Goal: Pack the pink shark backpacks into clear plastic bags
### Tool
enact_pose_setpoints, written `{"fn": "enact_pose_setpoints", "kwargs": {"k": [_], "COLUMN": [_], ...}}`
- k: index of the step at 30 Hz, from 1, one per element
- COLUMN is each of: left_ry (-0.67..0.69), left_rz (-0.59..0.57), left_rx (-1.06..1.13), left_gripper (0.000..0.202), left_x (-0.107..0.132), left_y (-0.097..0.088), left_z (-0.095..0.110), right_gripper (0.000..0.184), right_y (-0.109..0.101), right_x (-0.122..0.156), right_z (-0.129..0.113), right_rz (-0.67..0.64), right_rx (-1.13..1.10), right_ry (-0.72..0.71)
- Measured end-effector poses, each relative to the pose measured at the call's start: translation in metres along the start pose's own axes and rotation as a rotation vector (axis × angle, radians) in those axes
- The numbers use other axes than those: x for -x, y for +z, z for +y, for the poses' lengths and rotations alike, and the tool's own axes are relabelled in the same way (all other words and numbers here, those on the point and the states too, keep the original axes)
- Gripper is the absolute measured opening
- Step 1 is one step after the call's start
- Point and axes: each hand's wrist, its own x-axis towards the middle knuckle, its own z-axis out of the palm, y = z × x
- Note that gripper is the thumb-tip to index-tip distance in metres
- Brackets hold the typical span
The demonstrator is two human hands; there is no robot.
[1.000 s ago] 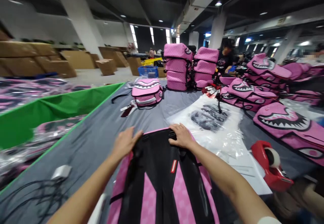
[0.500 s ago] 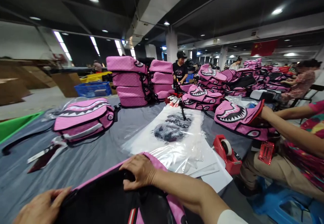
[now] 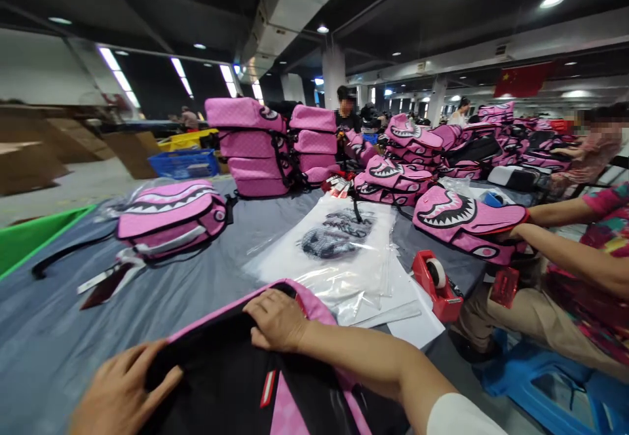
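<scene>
a pink-and-black backpack (image 3: 211, 379) is lying directly before the person on a grey-covered table (image 3: 54, 337), dark side facing up, lower end running out of view. the right hand (image 3: 276, 320), reaching farther out, is gripping its top edge, fingers curling over the rim. the left hand (image 3: 122, 382) is touching the upper left side, thumb and fingers spreading wide; whether they are pinching fabric, one cannot tell. both hands are meeting the bag, its body stretching from the fingers back toward the person. the top end is pointing away across the table, the long axis running roughly outward, with clear plastic bags (image 3: 339, 291) lying just beyond the right corner.
</scene>
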Motion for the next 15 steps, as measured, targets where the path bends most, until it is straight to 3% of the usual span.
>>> {"fn": "enact_pose_setpoints", "kwargs": {"k": [3, 6, 9, 12, 15], "left_ry": [0.01, 0.024, 0.023, 0.029, 0.006], "left_rz": [0.021, 0.018, 0.034, -0.056, -0.199], "left_rx": [0.076, -0.016, -0.077, -0.079, -0.03], "left_gripper": [0.036, 0.038, 0.036, 0.038, 0.043], "left_x": [0.017, 0.048, 0.077, 0.081, 0.054], "left_y": [0.002, 0.003, 0.009, 0.02, 0.036], "left_z": [0.007, 0.028, 0.045, 0.047, 0.035], "right_gripper": [0.04, 0.042, 0.042, 0.039, 0.04], "right_y": [-0.003, 0.003, 0.01, 0.017, 0.029], "right_x": [0.016, 0.042, 0.061, 0.049, 0.011], "right_z": [-0.011, -0.019, -0.012, 0.01, 0.033], "right_rz": [-0.013, -0.02, -0.05, -0.174, -0.346], "right_rx": [-0.019, -0.093, -0.157, -0.187, -0.155], "right_ry": [0.034, 0.008, -0.031, -0.006, 0.11]}}
